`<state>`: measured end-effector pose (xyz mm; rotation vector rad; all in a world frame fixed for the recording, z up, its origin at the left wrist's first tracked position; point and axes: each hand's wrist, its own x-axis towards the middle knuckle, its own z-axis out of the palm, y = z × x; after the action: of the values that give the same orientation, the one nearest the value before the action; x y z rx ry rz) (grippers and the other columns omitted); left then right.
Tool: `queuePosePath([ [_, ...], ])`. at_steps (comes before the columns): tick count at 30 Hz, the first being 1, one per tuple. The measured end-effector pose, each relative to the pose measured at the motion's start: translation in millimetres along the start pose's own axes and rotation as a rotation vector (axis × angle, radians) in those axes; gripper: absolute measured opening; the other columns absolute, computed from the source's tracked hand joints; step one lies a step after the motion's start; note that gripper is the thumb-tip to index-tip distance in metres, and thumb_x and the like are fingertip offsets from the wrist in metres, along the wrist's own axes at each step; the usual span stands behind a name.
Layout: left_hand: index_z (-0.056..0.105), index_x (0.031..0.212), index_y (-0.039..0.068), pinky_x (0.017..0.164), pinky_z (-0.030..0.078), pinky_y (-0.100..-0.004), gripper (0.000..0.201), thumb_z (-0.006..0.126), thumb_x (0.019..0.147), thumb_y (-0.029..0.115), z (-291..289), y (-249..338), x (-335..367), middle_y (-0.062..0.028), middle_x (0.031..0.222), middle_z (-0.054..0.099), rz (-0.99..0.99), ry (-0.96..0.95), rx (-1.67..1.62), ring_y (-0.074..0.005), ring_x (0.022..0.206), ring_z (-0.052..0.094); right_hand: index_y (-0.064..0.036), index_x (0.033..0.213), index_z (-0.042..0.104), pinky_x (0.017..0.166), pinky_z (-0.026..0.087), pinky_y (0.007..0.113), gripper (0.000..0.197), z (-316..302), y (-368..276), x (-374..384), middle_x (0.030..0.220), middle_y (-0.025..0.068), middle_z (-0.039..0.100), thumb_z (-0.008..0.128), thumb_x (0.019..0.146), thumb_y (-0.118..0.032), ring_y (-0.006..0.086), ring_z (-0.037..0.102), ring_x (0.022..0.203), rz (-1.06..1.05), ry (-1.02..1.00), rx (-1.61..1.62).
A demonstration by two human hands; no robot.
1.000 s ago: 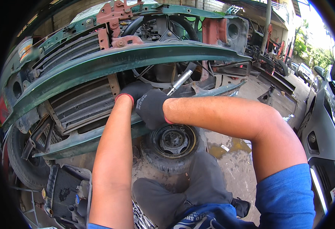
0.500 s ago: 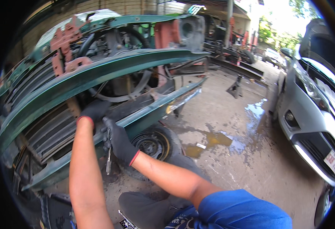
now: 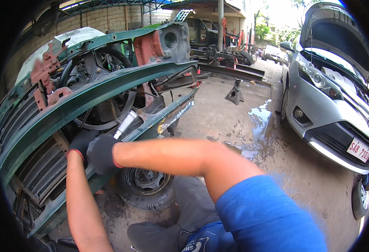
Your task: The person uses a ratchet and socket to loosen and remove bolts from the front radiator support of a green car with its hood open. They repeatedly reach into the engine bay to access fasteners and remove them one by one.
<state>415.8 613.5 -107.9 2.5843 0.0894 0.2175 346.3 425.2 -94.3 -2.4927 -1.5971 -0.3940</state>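
Both my hands wear dark gloves with red cuffs and work at the stripped front of a green vehicle. My left hand (image 3: 83, 142) reaches in between the upper green crossbar (image 3: 98, 87) and the lower green bar (image 3: 151, 119); its fingers are hidden behind the metal. Right beside it, my right hand (image 3: 102, 153) is closed on a silver ratchet (image 3: 127, 123), whose knurled handle sticks out up and to the right. I cannot see the ratchet's head. Behind the bars are the radiator slats (image 3: 39, 161) and a round fan shroud (image 3: 108, 113).
A loose wheel (image 3: 146, 185) lies below the lower bar, by my knees. To the right stands a silver car (image 3: 319, 105) with its hood up. A jack stand (image 3: 235, 91) and a puddle (image 3: 260, 119) are on the concrete. A bare chassis (image 3: 222, 56) sits farther back.
The ratchet's handle has swung from pointing down to pointing up and right. My right hand has turned over, elbow raised. The view has shifted to the right.
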Motion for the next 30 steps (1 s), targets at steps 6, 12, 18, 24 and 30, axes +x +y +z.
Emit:
queuePosePath([
  [6,0.069,0.104,-0.006,0.089,0.049,-0.0450,0.054,0.054,0.088,0.043,-2.7,16.7,-14.6,-0.0278,0.105,0.071,-0.089,-0.006,-0.030,-0.0398,0.099,0.069,-0.0043,0.092,0.058,0.042,0.039,0.028,0.059,76.4,-32.9,-11.6,0.057,0.0010,0.048,0.057,0.095,-0.063,0.0138,0.042,0.040,0.654,0.535,2.596],
  [12,0.068,0.112,-0.004,0.093,0.048,-0.0451,0.055,0.051,0.090,0.043,-6.1,23.6,-21.9,-0.0287,0.116,0.068,-0.063,0.022,0.139,-0.0421,0.109,0.065,-0.0046,0.091,0.058,0.044,0.041,0.032,0.062,92.2,-36.9,7.6,0.061,0.0015,0.049,0.056,0.095,-0.066,0.0129,0.043,0.043,0.692,0.575,2.166],
  [18,0.068,0.114,-0.003,0.094,0.048,-0.0449,0.055,0.051,0.090,0.044,-0.7,8.0,-5.8,-0.0279,0.119,0.068,-0.034,0.022,0.082,-0.0419,0.113,0.064,-0.0064,0.090,0.071,0.069,0.055,0.049,0.025,22.9,14.6,-17.1,0.079,0.0179,0.069,0.063,0.080,-0.028,0.0374,0.071,0.077,-0.121,0.162,-0.070],
  [24,0.072,0.109,0.001,0.092,0.049,-0.0445,0.048,0.052,0.089,0.039,-0.3,2.8,-1.5,-0.0268,0.118,0.068,0.072,-0.045,0.175,-0.0403,0.108,0.067,-0.0135,0.099,0.080,0.081,0.057,0.046,0.039,-27.2,-15.0,6.6,0.105,0.0100,0.076,0.074,0.071,-0.039,0.0292,0.073,0.098,-0.187,-0.328,-0.423],
  [30,0.068,0.104,-0.002,0.095,0.048,-0.0469,0.046,0.047,0.093,0.037,2.7,-4.0,3.4,-0.0271,0.115,0.067,0.233,0.016,0.244,-0.0403,0.110,0.064,-0.0062,0.096,0.070,0.050,0.051,0.041,0.039,47.6,-1.5,-28.0,0.057,0.0050,0.058,0.067,0.087,-0.044,0.0207,0.055,0.044,0.445,0.271,1.513],
])
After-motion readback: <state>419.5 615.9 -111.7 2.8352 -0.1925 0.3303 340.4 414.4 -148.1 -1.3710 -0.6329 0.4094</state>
